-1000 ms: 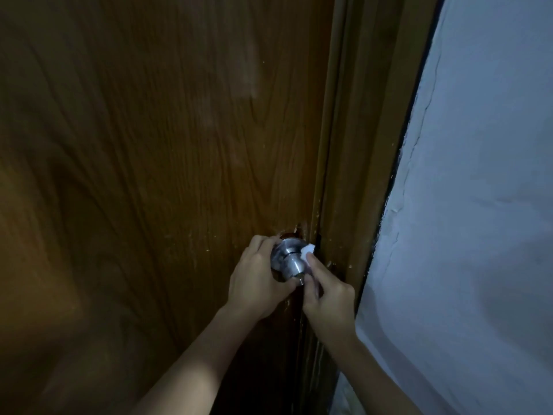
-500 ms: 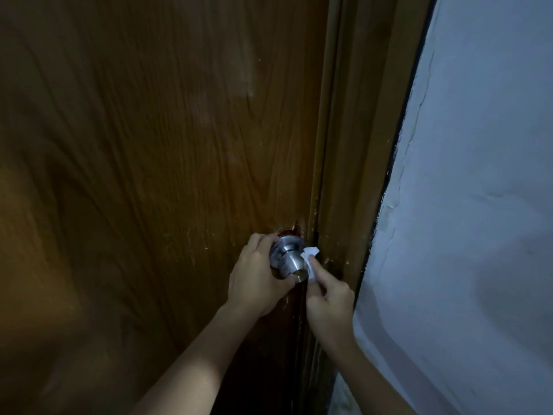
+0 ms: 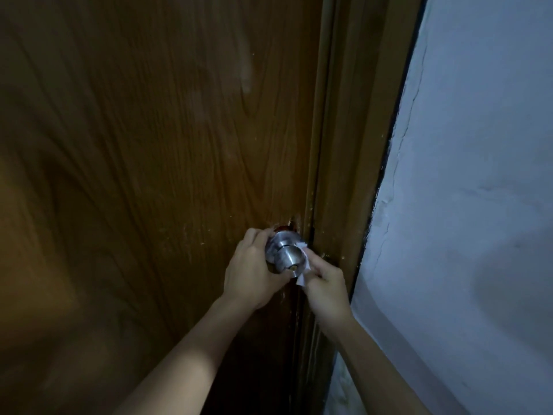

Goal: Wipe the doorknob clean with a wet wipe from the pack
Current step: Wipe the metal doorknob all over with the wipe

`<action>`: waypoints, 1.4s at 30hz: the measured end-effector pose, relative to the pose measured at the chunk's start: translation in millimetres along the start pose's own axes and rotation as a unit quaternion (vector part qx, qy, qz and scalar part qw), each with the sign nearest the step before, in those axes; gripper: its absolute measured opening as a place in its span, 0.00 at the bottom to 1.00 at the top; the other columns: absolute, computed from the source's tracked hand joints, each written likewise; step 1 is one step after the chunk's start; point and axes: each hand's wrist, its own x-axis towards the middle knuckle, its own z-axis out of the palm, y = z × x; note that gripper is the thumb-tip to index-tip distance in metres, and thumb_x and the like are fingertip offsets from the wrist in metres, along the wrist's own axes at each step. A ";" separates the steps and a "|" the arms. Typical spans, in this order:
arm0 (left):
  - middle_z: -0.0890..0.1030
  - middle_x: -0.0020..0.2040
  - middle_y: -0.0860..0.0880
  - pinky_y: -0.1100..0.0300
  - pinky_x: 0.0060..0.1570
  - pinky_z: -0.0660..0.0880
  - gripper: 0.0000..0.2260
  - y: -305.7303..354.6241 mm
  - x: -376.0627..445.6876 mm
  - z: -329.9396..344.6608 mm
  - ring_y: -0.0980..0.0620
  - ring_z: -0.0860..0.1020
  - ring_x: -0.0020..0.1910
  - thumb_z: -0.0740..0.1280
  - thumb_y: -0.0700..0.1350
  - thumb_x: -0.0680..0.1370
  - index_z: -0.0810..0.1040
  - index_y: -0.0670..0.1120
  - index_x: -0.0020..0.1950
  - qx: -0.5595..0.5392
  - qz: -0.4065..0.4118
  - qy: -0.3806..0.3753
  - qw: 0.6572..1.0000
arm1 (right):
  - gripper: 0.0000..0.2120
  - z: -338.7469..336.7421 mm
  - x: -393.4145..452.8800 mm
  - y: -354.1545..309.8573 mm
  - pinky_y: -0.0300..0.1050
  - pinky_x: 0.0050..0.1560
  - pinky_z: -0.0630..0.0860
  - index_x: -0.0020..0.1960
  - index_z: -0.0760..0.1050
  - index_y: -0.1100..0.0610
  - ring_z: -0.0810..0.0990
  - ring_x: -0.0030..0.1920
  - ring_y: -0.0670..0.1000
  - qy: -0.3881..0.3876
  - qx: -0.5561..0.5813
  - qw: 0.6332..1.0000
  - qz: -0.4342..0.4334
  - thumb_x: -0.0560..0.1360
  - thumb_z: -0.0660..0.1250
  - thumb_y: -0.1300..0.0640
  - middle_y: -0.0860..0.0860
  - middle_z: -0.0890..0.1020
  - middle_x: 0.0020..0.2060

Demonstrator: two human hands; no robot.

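I see wiping underway: right hand (image 3: 324, 283) pinches wet wipe (image 3: 302, 278) vs doorknob (image 3: 289, 259) right side; left hand (image 3: 254, 271) curled round knob base. Pack not in view. Rest of knob prob. left

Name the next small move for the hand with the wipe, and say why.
Probably slide the wet wipe round onto the front face of the doorknob. The right hand presses the wipe only against the knob's right side, the face and keyhole show bare, and the left hand grips the knob from the left, steadying it.
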 end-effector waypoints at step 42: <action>0.66 0.62 0.54 0.57 0.55 0.74 0.35 -2.7 -0.7 7.2 0.54 0.69 0.59 0.75 0.49 0.65 0.62 0.50 0.68 -0.012 -0.020 -0.007 1.000 | 0.25 22.7 -16.2 6.5 0.34 0.46 0.73 0.70 0.63 0.56 0.82 0.48 0.54 0.128 -0.295 0.938 -0.129 0.74 0.59 0.69 0.60 0.82 0.52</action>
